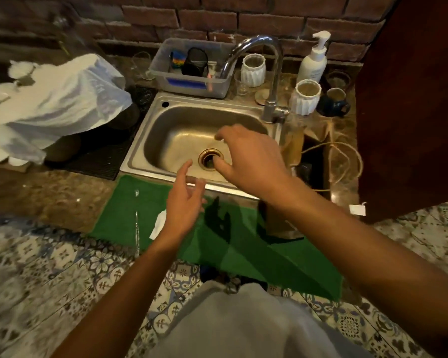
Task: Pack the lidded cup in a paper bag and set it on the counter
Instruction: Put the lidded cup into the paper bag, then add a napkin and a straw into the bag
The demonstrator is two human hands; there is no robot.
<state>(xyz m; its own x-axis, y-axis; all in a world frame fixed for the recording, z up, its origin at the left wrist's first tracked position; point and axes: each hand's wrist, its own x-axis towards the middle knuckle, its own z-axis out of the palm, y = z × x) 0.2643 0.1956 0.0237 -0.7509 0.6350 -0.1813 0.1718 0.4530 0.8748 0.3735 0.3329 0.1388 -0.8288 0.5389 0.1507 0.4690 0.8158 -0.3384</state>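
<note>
A brown paper bag (318, 140) with twine handles stands open on the counter to the right of the steel sink (150, 135). Something dark lies inside the bag; whether it is the lidded cup, I cannot tell. My right hand (246, 161) hovers over the sink's right half, fingers spread, holding nothing, just left of the bag. My left hand (185, 202) is over the sink's front rim and the green towel (243, 251), fingers apart and empty.
A curved tap (264, 68) rises behind the sink. Two white ribbed pots (305, 100), a dark mug (334, 102), a soap pump bottle (313, 60) and glasses stand at the back right. A plastic tub (192, 85) sits behind the sink. A white cloth (55, 104) covers things at left.
</note>
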